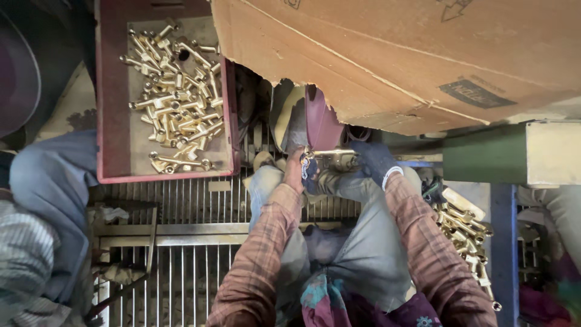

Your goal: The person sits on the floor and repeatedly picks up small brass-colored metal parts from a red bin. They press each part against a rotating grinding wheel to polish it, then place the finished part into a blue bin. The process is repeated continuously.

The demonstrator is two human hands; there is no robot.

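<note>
Holding a brass fitting (334,158) between them, both hands are closed on it just under the torn edge of a big cardboard sheet (411,54). The left hand (301,163) grips its left end, the right hand (376,162) (in a dark glove) grips the right end. The fitting lies level, above the person's knees, near a dark red wheel (321,124). To the left, a red crate (112,91) holds many brass parts (175,97). More brass pieces (466,233) lie at the right, above a metal grate floor (193,266).
</note>
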